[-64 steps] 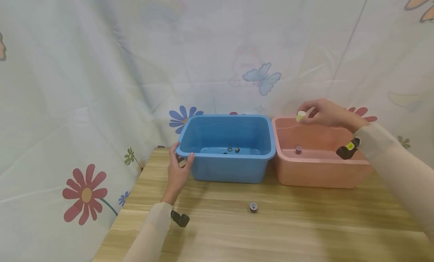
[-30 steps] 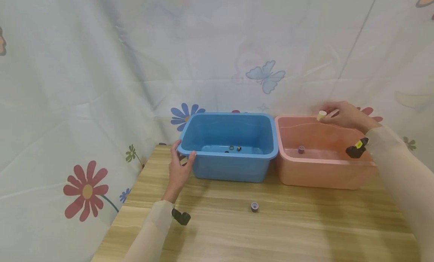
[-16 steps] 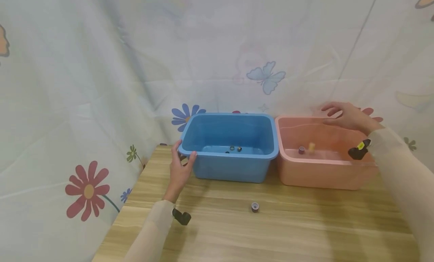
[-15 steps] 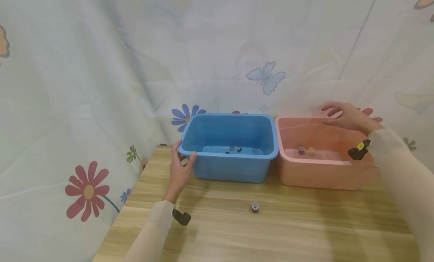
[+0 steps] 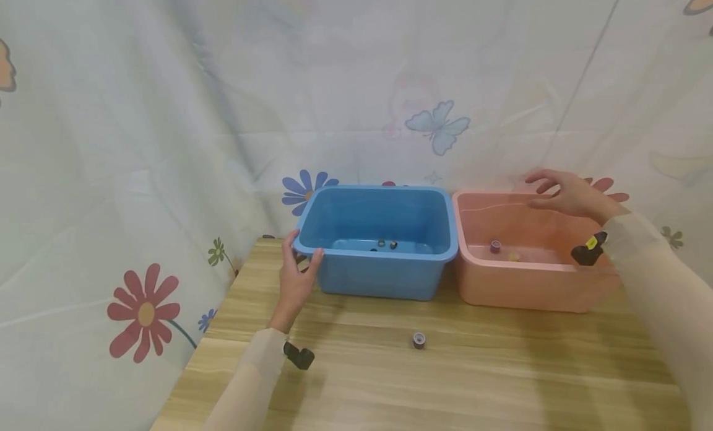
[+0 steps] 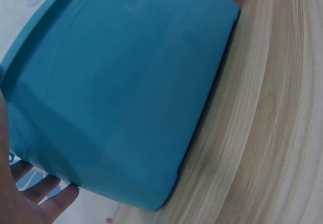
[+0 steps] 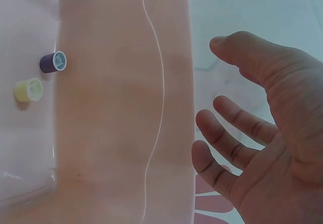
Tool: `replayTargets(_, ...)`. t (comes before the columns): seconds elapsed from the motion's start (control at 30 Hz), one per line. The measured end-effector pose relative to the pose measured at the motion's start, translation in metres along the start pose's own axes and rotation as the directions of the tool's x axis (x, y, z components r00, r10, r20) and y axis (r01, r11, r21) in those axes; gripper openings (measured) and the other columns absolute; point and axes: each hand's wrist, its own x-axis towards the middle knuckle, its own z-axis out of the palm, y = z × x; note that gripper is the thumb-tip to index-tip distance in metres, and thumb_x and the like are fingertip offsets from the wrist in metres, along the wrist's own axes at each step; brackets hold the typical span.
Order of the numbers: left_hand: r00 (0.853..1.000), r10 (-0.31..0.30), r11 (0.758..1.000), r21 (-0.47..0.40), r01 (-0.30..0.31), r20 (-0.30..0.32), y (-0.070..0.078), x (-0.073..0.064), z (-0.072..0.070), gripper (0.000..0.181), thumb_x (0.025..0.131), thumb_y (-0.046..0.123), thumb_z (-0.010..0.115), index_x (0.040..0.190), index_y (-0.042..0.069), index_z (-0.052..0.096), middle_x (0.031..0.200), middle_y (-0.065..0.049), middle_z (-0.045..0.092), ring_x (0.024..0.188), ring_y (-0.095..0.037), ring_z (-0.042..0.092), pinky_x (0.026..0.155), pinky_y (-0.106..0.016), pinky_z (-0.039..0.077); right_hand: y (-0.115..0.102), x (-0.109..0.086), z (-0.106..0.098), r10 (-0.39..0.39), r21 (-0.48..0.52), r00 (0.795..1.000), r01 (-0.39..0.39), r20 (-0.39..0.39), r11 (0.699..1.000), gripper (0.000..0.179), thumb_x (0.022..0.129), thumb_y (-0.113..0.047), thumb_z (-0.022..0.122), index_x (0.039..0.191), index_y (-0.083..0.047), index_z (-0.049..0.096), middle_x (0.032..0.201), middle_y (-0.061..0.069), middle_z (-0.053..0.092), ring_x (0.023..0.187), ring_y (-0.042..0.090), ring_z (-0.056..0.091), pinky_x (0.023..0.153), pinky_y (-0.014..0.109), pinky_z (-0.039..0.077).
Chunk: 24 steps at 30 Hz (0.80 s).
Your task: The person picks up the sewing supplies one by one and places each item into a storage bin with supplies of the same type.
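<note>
My right hand point(image 5: 565, 192) hovers over the back rim of the pink tub point(image 5: 535, 285), its fingers parted and nothing in them. On that tub's floor lie a pale yellow spool point(image 7: 28, 90) and a dark purple spool point(image 7: 52, 62), close together in the right wrist view. With my left hand point(image 5: 295, 285) I grip the front left corner of the blue tub point(image 5: 379, 279), thumb on the front and fingers along the side. Another dark spool point(image 5: 419, 340) stands on the wooden table in front of the tubs.
Inside the blue tub are a few small dark pieces point(image 5: 393, 244), too small to make out. Both tubs stand side by side at the back of the table point(image 5: 356, 387). A patterned curtain point(image 5: 356, 96) hangs right behind them.
My right hand moved right over the pink tub and let go of the yellow spool, which dropped in and shifted toward the front wall. My left hand stays on the blue tub.
</note>
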Motion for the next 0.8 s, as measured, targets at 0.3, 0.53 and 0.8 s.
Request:
replayTargets(0.3, 1.000, -0.003, 1.000, -0.010, 0.003, 0.005, 0.002, -0.001, -0.001, 0.073, 0.099, 0.049, 0.065, 0.158, 0.030, 0.025, 0.158, -0.012, 0.042, 0.130, -0.038, 0.054, 0.099, -0.061, 0.051, -0.008, -0.002, 0.001, -0.001, -0.007, 1.000, 0.001, -0.005, 1.000, 0.073, 0.093, -0.044, 0.075, 0.151, -0.013, 0.043, 0.137, 0.027, 0.054, 0.122, 0.047, 0.055, 0.092, 0.061, 0.051)
replayTargets(0.53, 1.000, -0.007, 1.000, -0.006, 0.007, 0.002, 0.002, 0.001, -0.002, 0.073, 0.099, 0.051, 0.065, 0.157, 0.033, 0.025, 0.158, -0.011, 0.041, 0.131, -0.038, 0.053, 0.099, -0.061, 0.050, -0.013, -0.003, 0.004, -0.008, -0.005, 1.000, 0.008, -0.003, 1.000, 0.076, 0.092, -0.047, 0.076, 0.153, -0.017, 0.040, 0.138, 0.025, 0.054, 0.124, 0.046, 0.055, 0.094, 0.063, 0.050)
replayTargets(0.8, 1.000, -0.018, 1.000, 0.010, 0.018, -0.003, 0.002, -0.001, -0.001, 0.072, 0.098, 0.052, 0.065, 0.156, 0.033, 0.026, 0.156, -0.011, 0.044, 0.128, -0.038, 0.055, 0.098, -0.059, 0.052, -0.024, -0.016, 0.004, -0.049, -0.025, 0.999, 0.048, -0.022, 0.999, 0.077, 0.093, -0.045, 0.076, 0.155, -0.020, 0.037, 0.136, 0.021, 0.054, 0.122, 0.047, 0.058, 0.089, 0.057, 0.054)
